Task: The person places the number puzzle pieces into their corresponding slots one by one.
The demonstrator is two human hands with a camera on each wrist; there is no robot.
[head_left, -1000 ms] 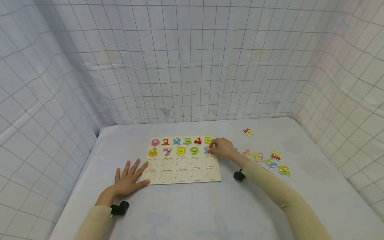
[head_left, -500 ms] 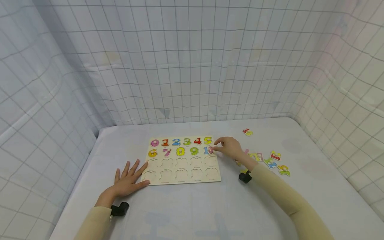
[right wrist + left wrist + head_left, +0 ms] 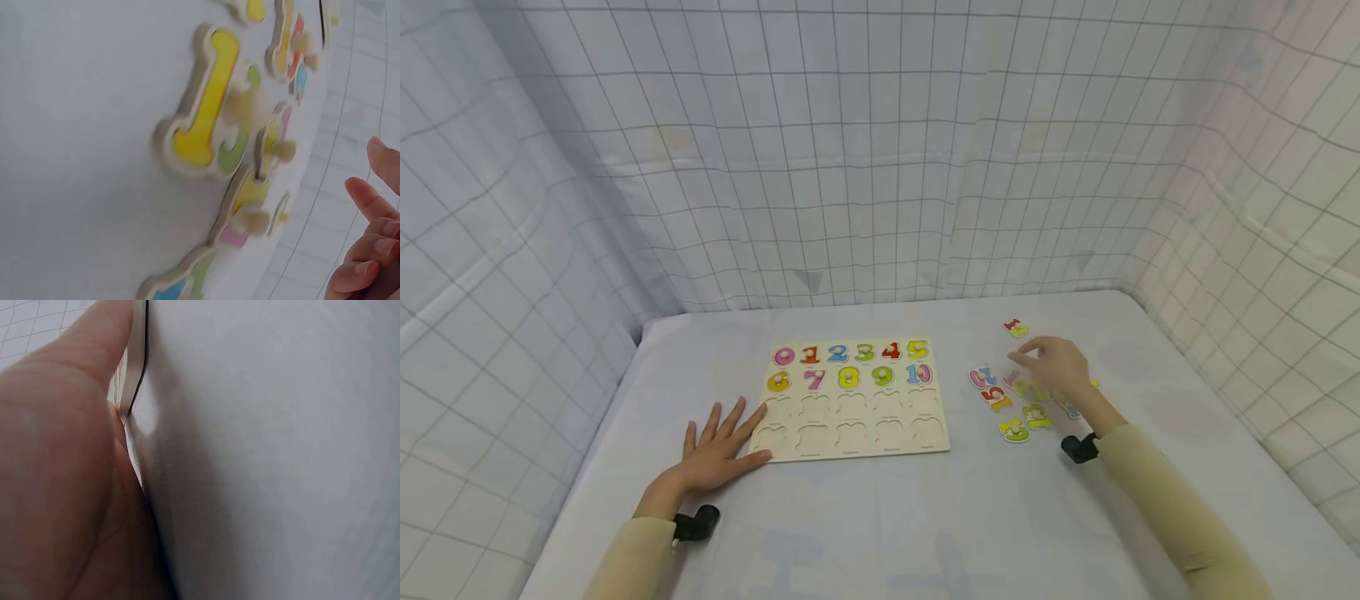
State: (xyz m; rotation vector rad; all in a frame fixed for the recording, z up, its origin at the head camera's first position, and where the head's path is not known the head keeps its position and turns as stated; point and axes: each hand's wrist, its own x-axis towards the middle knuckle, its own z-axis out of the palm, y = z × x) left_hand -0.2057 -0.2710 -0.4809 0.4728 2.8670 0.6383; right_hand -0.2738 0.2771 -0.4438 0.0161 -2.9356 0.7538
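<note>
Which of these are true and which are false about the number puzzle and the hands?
1. The left hand lies flat with fingers spread, touching the puzzle board's left edge. True.
2. The right hand is pressing on the board. False: it hovers over the loose number pieces to the right of the board.
3. The board's top two rows are filled, 0 to 10. True.
4. The bottom two rows are full of numbers too. False: those slots are empty.
5. One loose piece lies apart, farther back on the table. True.
</note>
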